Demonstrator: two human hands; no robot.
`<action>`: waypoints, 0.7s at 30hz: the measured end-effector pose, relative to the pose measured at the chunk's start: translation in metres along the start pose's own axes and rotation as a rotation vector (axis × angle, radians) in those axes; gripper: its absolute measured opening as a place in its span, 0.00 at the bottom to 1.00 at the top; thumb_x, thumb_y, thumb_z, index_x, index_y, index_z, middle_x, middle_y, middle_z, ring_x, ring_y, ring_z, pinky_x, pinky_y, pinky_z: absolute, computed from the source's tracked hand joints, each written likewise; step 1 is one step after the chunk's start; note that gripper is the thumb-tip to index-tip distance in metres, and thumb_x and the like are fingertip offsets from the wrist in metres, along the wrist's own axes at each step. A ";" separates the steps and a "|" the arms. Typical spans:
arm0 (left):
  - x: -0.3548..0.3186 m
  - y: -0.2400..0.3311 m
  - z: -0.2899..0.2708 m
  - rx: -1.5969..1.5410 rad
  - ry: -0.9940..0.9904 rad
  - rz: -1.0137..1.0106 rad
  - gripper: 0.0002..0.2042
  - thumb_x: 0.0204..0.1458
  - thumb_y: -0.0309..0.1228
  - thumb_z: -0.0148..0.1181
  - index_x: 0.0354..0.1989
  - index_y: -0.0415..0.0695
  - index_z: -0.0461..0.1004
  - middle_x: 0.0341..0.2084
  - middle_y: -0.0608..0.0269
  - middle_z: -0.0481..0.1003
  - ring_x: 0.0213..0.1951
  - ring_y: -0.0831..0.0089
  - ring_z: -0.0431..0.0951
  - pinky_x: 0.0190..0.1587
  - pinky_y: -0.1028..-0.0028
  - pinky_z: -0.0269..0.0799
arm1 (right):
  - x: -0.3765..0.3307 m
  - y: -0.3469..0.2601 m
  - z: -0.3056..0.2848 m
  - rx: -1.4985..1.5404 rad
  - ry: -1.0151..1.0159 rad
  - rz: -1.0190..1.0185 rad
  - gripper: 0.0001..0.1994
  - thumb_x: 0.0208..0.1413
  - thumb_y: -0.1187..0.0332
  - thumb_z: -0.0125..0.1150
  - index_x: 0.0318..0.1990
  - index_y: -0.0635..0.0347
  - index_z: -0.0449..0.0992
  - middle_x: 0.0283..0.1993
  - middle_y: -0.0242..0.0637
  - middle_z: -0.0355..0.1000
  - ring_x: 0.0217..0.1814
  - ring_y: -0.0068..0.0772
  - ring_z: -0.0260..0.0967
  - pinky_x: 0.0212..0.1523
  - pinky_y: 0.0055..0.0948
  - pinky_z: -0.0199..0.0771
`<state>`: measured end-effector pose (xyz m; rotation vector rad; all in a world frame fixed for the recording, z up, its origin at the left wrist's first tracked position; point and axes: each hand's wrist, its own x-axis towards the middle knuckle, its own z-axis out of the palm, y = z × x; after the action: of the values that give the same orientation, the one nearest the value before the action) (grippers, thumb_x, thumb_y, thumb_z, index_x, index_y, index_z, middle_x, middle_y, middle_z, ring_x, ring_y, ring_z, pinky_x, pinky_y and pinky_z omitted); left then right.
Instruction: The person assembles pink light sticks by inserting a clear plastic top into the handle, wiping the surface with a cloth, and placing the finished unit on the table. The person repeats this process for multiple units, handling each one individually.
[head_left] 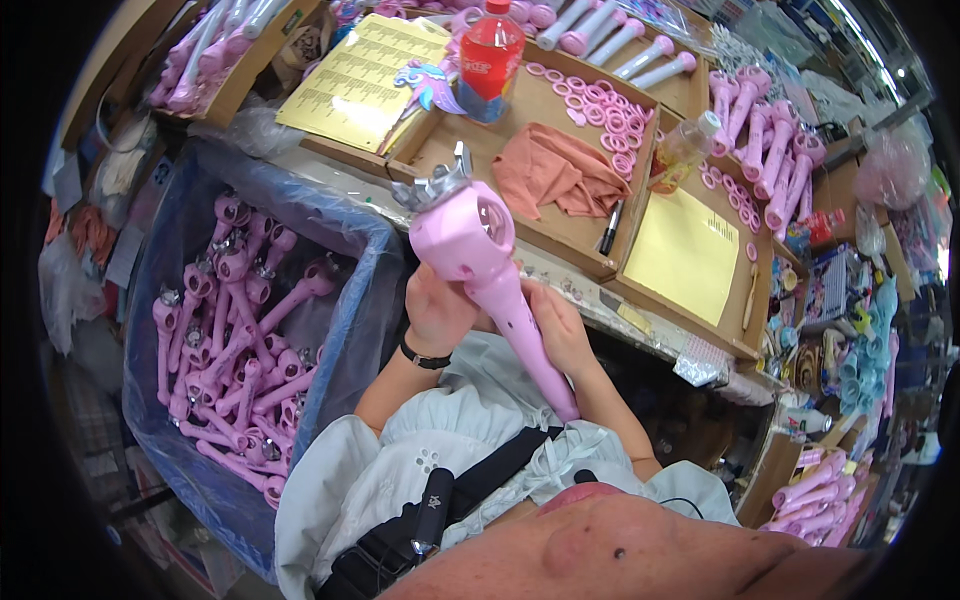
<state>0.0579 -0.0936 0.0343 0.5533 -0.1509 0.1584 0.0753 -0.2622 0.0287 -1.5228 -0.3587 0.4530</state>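
Observation:
A pink toy wand [520, 322] is held up in front of my chest, tilted, with its round hollow head at the upper left and its handle toward me. A silver crown piece [438, 182] tops the head. My left hand [438, 308], with a black band on its wrist, supports the wand under its head, fingers partly hidden behind it. Along the handle's right side, my right hand [558, 325] is wrapped, its fingertips hidden by the wand.
At left stands a bin [385, 235] lined with blue plastic, holding many pink wands. Ahead, cardboard trays [440, 145] hold pink rings [600, 105], an orange cloth [555, 170], a red-labelled bottle [490, 65] and yellow sheets [685, 255]. More wand parts [770, 135] lie at the right.

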 end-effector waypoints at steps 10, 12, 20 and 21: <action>0.006 -0.005 0.001 0.102 0.001 0.008 0.38 0.54 0.56 0.48 0.66 0.46 0.44 0.59 0.55 0.59 0.58 0.60 0.63 0.60 0.55 0.59 | -0.026 0.003 -0.011 -0.017 -0.337 0.188 0.29 0.46 0.63 0.67 0.55 0.62 0.63 0.42 0.38 0.69 0.40 0.25 0.69 0.42 0.24 0.69; 0.004 -0.008 -0.003 -0.108 -0.060 -0.098 0.42 0.51 0.60 0.49 0.66 0.45 0.45 0.55 0.51 0.62 0.50 0.62 0.69 0.53 0.60 0.64 | -0.017 0.001 -0.009 0.026 -0.491 0.210 0.22 0.51 0.58 0.62 0.50 0.61 0.68 0.38 0.35 0.70 0.38 0.23 0.67 0.40 0.23 0.68; 0.000 0.034 -0.042 -0.242 0.013 0.097 0.39 0.50 0.50 0.59 0.64 0.40 0.49 0.39 0.58 0.62 0.35 0.72 0.62 0.41 0.71 0.62 | -0.013 -0.039 -0.083 -0.551 0.226 -0.095 0.10 0.55 0.63 0.55 0.35 0.60 0.76 0.35 0.41 0.73 0.37 0.39 0.72 0.38 0.33 0.71; 0.000 0.039 -0.046 -0.250 -0.001 0.096 0.40 0.50 0.49 0.60 0.64 0.39 0.49 0.39 0.58 0.62 0.34 0.71 0.62 0.42 0.71 0.62 | -0.011 -0.040 -0.102 -0.657 0.348 -0.082 0.12 0.55 0.61 0.54 0.33 0.61 0.76 0.34 0.42 0.73 0.36 0.41 0.71 0.38 0.34 0.71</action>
<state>0.0553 -0.0366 0.0159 0.2968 -0.1952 0.2286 0.1184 -0.3558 0.0667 -2.1731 -0.3074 -0.0147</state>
